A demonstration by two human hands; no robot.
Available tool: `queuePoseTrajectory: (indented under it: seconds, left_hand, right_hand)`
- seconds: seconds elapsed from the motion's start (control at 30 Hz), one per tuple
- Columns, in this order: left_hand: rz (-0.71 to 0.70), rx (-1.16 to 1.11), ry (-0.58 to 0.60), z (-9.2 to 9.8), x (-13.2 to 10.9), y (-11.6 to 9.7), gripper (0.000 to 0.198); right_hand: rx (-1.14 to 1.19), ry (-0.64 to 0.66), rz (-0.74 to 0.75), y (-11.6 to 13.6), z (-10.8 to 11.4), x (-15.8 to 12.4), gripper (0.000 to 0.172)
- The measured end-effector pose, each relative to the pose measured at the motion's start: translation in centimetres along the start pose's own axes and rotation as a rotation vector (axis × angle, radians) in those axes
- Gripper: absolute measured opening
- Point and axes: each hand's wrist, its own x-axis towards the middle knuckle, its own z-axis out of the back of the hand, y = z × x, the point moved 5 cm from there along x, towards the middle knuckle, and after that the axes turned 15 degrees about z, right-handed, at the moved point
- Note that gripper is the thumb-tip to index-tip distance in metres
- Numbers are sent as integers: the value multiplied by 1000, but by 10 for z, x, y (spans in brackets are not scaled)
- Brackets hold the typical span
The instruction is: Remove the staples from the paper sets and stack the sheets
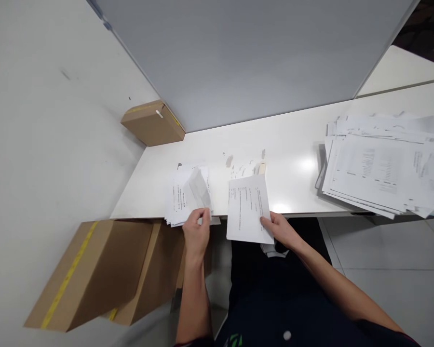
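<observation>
My left hand (197,229) is closed on the lower edge of a thin sheet (197,189), which is tilted up over a small pile of printed papers (178,205) at the table's front edge. My right hand (280,227) holds a printed white sheet or thin stack (249,208) by its right edge, thumb on top. That paper reaches over the table edge in front of my body. Just behind it lies a small cream-coloured object (262,168), partly covered by the paper.
A large loose stack of papers (376,168) lies on the white table (292,130) at the right. A cardboard box (154,126) stands at the back left corner. More boxes (94,270) are below the table at left. A grey panel (253,58) rises behind the table.
</observation>
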Motion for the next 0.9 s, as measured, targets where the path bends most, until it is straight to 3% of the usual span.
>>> queuePoseTrajectory:
  seconds: [0.17,0.3,0.4,0.5,0.6,0.7,0.8,0.9]
  left_hand:
    - [-394,107,227,-40,-49,-41,13]
    - [-521,172,355,-67,-80,-53,14]
    - [-585,164,391,-74,-92,-56,12]
    - [-425,82,271,-65,-79,-42,18]
    - [9,42,148,-52,-52,-3,24]
    - [301,-30,346,-58,-37,27,33]
    - [364,-399,500,-70,-30,26,34]
    - [317,-726,389,-70,-21,4,35]
  right_hand:
    - [40,-42,-58,-3,0,-1,46]
    - [48,-54,-19,-1,0,0,46]
    - [17,-54,46,-2,2,2,39]
    - [-14,-46,56,-9,6,1,36]
    - [-5,-28,55,-14,10,-3,36]
    - [7,5,89,-12,9,-8,36]
    - [-31,43,145,-2,7,-10,36]
    - [-88,10,221,17,9,-6,35]
